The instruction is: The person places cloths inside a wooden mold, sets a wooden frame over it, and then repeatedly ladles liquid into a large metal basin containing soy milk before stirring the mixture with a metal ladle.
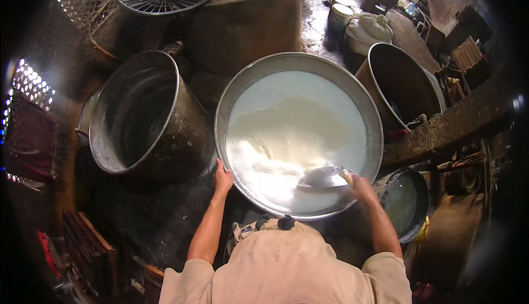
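A large round metal pot [299,57] filled with cloudy whitish liquid [297,122] stands right in front of me. At its near left edge my left hand [222,181] grips the rim, with the fingers partly hidden. On the near right side, my right hand [361,187] is closed round the end of a shiny metal scoop [326,177]. The scoop's rounded bowl rests at the surface of the liquid, its lower edge touching or just under it. Light glares off the liquid left of the scoop.
A tall metal pot [190,122] leans at the left and another deep pot [380,94] at the right. Nearer right sits a smaller vessel of liquid [402,202]. A wire rack [171,11] lies at the back. White sacks [370,31] and a bucket [340,17] stand farther off.
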